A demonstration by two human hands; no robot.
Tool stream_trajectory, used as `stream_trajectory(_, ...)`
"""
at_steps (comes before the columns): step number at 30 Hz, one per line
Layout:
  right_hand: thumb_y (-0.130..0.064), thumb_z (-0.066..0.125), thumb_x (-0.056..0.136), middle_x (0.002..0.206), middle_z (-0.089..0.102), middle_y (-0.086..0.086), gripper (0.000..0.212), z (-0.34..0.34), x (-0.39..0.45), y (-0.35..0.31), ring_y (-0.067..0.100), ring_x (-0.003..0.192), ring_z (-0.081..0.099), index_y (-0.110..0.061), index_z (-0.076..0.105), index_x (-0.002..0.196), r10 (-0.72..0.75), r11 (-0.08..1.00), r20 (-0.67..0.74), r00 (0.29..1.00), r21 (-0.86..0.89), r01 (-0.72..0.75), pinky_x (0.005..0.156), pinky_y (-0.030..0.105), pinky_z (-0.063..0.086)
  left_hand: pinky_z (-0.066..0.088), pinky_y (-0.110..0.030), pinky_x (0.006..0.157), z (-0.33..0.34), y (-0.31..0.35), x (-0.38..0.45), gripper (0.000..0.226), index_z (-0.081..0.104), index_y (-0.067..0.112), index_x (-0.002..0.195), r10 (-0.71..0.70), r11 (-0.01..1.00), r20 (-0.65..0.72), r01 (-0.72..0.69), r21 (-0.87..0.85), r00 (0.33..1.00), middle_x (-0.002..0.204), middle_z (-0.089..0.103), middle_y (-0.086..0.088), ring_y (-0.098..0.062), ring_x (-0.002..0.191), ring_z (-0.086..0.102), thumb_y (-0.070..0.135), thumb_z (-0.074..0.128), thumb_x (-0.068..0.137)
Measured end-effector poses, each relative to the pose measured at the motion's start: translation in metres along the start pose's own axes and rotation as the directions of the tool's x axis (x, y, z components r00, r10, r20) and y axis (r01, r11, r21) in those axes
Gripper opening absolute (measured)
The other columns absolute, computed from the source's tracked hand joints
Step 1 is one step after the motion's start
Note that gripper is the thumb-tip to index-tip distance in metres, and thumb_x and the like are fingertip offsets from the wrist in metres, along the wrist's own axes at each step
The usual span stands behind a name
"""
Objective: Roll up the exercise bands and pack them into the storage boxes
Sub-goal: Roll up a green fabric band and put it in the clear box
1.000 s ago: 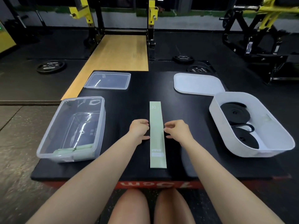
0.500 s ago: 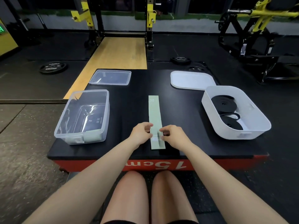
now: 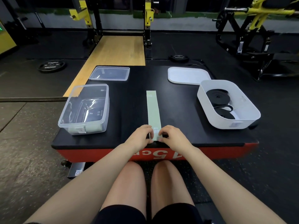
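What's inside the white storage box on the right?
The white storage box holds rolled black exercise bands, one coil at the far end and more toward the near end. The near wall hides its front floor, so the exact count is unclear.

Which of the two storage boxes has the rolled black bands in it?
The white box on the right; two black band rolls lie inside. The clear box on the left holds none.

A dim gym floor around a low padded worktop

The black-topped, red-sided padded worktop [image 3: 186,139] stands on dark speckled rubber flooring [image 3: 24,159]. Beyond it a light wooden lifting platform [image 3: 116,50] runs back to a black steel rack with yellow brackets [image 3: 148,15]. Black round weight plates [image 3: 51,65] lie flat on the floor, and a black-and-yellow weight machine [image 3: 252,25] stands at far right before a pale wall [image 3: 186,24].
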State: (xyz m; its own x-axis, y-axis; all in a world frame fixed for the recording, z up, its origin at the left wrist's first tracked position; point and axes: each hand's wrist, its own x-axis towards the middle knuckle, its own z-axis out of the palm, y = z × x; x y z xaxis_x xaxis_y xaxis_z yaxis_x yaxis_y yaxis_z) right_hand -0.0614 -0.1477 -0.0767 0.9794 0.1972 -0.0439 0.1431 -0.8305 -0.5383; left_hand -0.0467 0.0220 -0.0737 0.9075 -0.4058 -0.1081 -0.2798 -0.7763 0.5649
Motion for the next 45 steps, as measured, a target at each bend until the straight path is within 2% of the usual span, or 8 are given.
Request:
stream_trajectory(5,-0.019,0.065,0.087,0.105,0.056,-0.005,0.009,0.008,-0.007,0.002,0.014,0.095,0.053,-0.015,0.062,0.095,-0.08,0.995,-0.052,0.995,-0.055,0.078,0.082,0.027,0.046,0.028,-0.027,0.108,0.006,-0.002,0.0,0.006,0.058,0.014,0.086,-0.019,1.0,-0.037,0.019,-0.008,0.999,0.145,0.04,-0.002,-0.017,0.136,0.034,0.009,0.059,0.089)
stream_trajectory(10,-0.019,0.059,0.09,0.096,0.053,-0.011,0.006,0.008,-0.007,0.004,0.011,0.095,0.051,-0.015,0.064,0.089,-0.126,0.989,-0.053,0.991,-0.084,0.121,0.082,0.03,0.047,0.026,-0.021,0.105,0.01,-0.003,0.001,0.006,0.063,0.007,0.09,-0.03,0.999,-0.083,0.027,-0.044,0.996,0.142,0.044,-0.002,-0.016,0.133,0.038,0.008,0.057,0.09)
stream_trajectory(15,-0.016,0.058,0.091,0.09,0.053,-0.011,0.008,0.004,0.0,0.001,0.011,0.085,0.053,-0.015,0.063,0.085,-0.075,0.997,-0.056,0.996,-0.034,0.073,0.08,0.028,0.048,0.031,-0.019,0.099,0.011,-0.004,0.004,0.007,0.064,0.007,0.09,-0.031,0.999,-0.13,0.026,-0.044,0.991,0.134,0.049,0.0,-0.016,0.123,0.046,0.01,0.058,0.09)
stream_trajectory(19,-0.013,0.06,0.089,0.091,0.055,-0.006,0.007,0.006,0.005,-0.001,0.013,0.082,0.055,-0.016,0.063,0.084,-0.002,0.999,-0.075,0.997,0.041,0.005,0.076,0.025,0.047,0.042,-0.027,0.091,0.011,-0.003,0.003,0.004,0.058,0.012,0.093,-0.036,0.998,-0.173,0.027,-0.058,0.984,0.116,0.055,0.0,-0.018,0.103,0.054,0.009,0.055,0.09)
stream_trajectory(25,-0.012,0.06,0.089,0.091,0.055,-0.006,0.009,0.007,0.009,0.0,0.014,0.082,0.055,-0.015,0.064,0.082,0.023,0.997,-0.074,0.997,0.07,-0.018,0.075,0.025,0.046,0.044,-0.029,0.088,0.008,-0.007,0.003,0.007,0.057,0.017,0.088,0.04,0.998,-0.118,-0.034,0.055,0.992,0.11,0.054,0.006,-0.014,0.1,0.052,0.023,0.061,0.088)
stream_trajectory(32,-0.03,0.056,0.093,0.102,0.058,-0.009,0.017,0.004,-0.002,0.005,0.009,0.092,0.052,-0.019,0.064,0.102,-0.139,0.98,-0.067,0.988,-0.155,0.128,0.076,0.026,0.047,0.042,-0.031,0.095,0.007,-0.005,0.006,0.007,0.065,0.01,0.087,0.038,0.998,-0.172,-0.03,0.052,0.984,0.113,0.06,0.001,-0.015,0.11,0.052,0.016,0.061,0.088)
stream_trajectory(35,-0.029,0.056,0.093,0.106,0.057,-0.007,0.019,0.004,0.0,0.008,0.01,0.099,0.051,-0.017,0.066,0.104,-0.175,0.972,-0.077,0.982,-0.174,0.159,0.078,0.025,0.047,0.041,-0.028,0.096,0.005,-0.005,0.01,0.01,0.067,0.008,0.088,0.013,1.0,-0.183,-0.011,0.017,0.983,0.113,0.059,0.001,-0.015,0.109,0.052,0.016,0.061,0.088)
stream_trajectory(45,-0.026,0.062,0.089,0.089,0.057,-0.009,0.005,-0.005,0.018,0.004,0.013,0.083,0.055,-0.021,0.063,0.09,-0.034,0.999,-0.04,0.999,-0.041,0.033,0.077,0.033,0.051,0.045,-0.032,0.084,0.003,-0.004,0.016,0.007,0.06,0.012,0.093,0.0,0.999,-0.151,0.006,0.04,0.989,0.103,0.054,-0.001,-0.019,0.094,0.054,0.015,0.053,0.093)
